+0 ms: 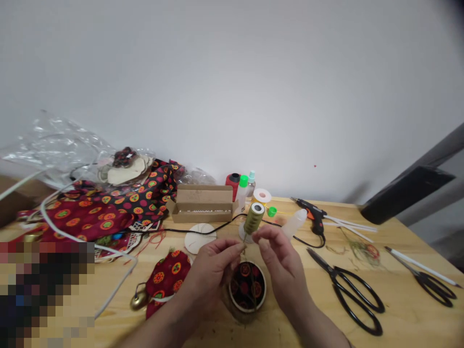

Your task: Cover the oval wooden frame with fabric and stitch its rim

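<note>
My left hand point(217, 263) pinches a fine olive thread point(244, 239) between thumb and forefinger. To its right, my right hand point(281, 261) is raised with its fingers curled and thumb close to the forefinger. Whether a strand runs between those fingertips is too small to tell. Just below both hands sits a round piece point(249, 289) with black patterned fabric inside a pale rim. Directly beyond the fingertips stands an olive thread cone point(254, 216). Left of my left hand lies a red patterned fabric piece point(170, 273) with a brass bell point(138, 300).
Large black-handled scissors point(339, 278) and smaller scissors point(431, 285) lie right. A glue gun point(313, 212), white glue bottle point(295, 223) and open cardboard box point(203, 205) stand behind. Patterned fabric point(94, 217) is heaped left. A white cable point(123, 285) crosses the left side.
</note>
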`<state>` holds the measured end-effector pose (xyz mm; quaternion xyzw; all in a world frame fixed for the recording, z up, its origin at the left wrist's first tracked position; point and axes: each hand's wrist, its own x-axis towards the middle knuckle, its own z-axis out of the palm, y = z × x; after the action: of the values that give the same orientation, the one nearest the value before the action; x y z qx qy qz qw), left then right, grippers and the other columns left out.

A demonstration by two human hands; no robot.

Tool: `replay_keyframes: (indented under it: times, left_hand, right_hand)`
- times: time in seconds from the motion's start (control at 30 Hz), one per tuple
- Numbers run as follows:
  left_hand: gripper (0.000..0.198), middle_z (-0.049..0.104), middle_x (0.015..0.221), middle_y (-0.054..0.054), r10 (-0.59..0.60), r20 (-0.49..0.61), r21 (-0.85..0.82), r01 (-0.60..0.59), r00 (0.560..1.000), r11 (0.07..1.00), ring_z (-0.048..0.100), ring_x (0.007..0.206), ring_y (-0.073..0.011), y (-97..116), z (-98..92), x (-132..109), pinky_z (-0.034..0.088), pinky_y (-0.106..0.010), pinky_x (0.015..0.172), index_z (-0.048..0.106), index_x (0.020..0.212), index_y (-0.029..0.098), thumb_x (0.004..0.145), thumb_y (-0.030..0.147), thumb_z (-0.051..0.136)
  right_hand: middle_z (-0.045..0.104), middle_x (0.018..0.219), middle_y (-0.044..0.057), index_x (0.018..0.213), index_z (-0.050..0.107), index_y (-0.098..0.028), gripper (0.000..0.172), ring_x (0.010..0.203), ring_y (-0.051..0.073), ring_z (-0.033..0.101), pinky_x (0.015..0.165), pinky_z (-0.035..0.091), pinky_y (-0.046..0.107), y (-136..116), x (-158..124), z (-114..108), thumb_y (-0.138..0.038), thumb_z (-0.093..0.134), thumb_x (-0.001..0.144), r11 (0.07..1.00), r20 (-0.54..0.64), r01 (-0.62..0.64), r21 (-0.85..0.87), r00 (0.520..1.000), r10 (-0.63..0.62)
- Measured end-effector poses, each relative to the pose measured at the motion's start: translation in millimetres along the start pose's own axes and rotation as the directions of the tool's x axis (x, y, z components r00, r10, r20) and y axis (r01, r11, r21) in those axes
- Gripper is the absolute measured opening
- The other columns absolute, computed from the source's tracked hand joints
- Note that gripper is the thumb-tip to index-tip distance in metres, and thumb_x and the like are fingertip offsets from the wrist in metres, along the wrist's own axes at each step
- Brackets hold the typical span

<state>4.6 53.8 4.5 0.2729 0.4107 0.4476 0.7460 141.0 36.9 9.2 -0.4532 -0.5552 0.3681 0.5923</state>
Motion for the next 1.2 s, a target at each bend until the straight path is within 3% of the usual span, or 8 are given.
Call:
replay_keyframes:
  times: [0.1,0.2,0.37,0.53,0.7,0.8,1.2]
  left_hand:
    - [0.022,0.048,0.045,0.006,-0.003,0.019,0.051,0.002,1.000,0.999,0.043,0.039,-0.0064,-3.4,-0.6,-0.7,0.031,-0.018,0.041,0.065,0.068,0.014,0.061,0.032,0.074]
    - [0.021,0.048,0.046,0.006,-0.005,0.038,0.068,0.003,0.999,0.998,0.042,0.039,-0.0058,-5.0,-1.7,0.1,0.029,-0.018,0.042,0.065,0.069,0.015,0.062,0.033,0.073]
    - [0.020,0.044,0.043,0.008,-0.019,0.089,0.092,0.011,0.996,0.996,0.034,0.037,-0.0026,-3.3,-2.1,-0.1,0.022,-0.016,0.040,0.065,0.069,0.014,0.066,0.032,0.071]
    - [0.018,0.043,0.043,0.008,0.003,0.090,0.134,-0.015,0.996,0.991,0.030,0.036,-0.0022,-2.9,-3.4,-0.4,0.018,-0.017,0.039,0.066,0.069,0.013,0.068,0.031,0.070]
    - [0.017,0.041,0.043,0.008,-0.008,0.091,0.146,-0.005,0.996,0.989,0.028,0.037,-0.0020,-4.9,-3.9,0.1,0.016,-0.018,0.039,0.067,0.072,0.014,0.069,0.031,0.070]
    - [0.017,0.042,0.045,0.007,-0.004,0.094,0.151,-0.010,0.996,0.988,0.030,0.040,-0.0025,-4.9,-3.0,-0.1,0.019,-0.017,0.041,0.066,0.070,0.015,0.069,0.031,0.069]
    - [0.022,0.042,0.046,0.007,-0.035,0.123,0.232,0.005,0.992,0.973,0.030,0.040,-0.0025,0.6,-3.0,-0.4,0.017,-0.017,0.040,0.069,0.074,0.013,0.068,0.034,0.070]
  right_hand:
    - [0.063,0.095,0.007,0.099,0.057,-0.018,0.031,0.090,0.020,0.059,0.081,0.047,0.033,6.4,3.8,5.6,-0.037,0.062,0.076,0.926,0.135,-0.314,0.210,0.947,0.291]
    - [0.066,0.098,0.008,0.099,0.062,-0.018,0.036,0.090,0.020,0.060,0.081,0.046,0.032,6.8,4.7,5.2,-0.041,0.066,0.072,0.875,0.234,-0.429,0.224,0.895,0.379]
    - [0.069,0.083,0.005,0.096,0.068,-0.017,0.033,0.071,0.016,0.060,0.066,0.048,0.028,4.7,6.8,-1.4,-0.039,0.067,0.071,0.904,0.237,-0.410,0.124,0.897,0.374]
    - [0.064,0.064,0.001,0.090,0.071,-0.017,0.028,0.048,0.008,0.051,0.049,0.043,0.021,3.9,8.8,-1.8,-0.034,0.070,0.068,0.886,0.258,-0.446,0.123,0.877,0.406]
    - [0.064,0.073,0.002,0.075,0.074,-0.018,0.015,0.057,0.009,0.054,0.048,0.042,0.018,0.8,10.7,-2.0,-0.028,0.072,0.065,0.905,0.181,-0.408,0.124,0.906,0.384]
    - [0.063,0.062,0.000,0.069,0.073,-0.017,0.010,0.052,0.007,0.050,0.048,0.040,0.018,1.6,11.3,-4.4,-0.026,0.073,0.063,0.901,0.155,-0.412,0.132,0.907,0.392]
    - [0.052,0.047,-0.004,0.058,0.067,-0.013,0.015,0.043,0.004,0.035,0.042,0.028,0.019,0.6,14.2,-8.6,-0.027,0.071,0.063,0.895,0.119,-0.441,0.069,0.894,0.432]
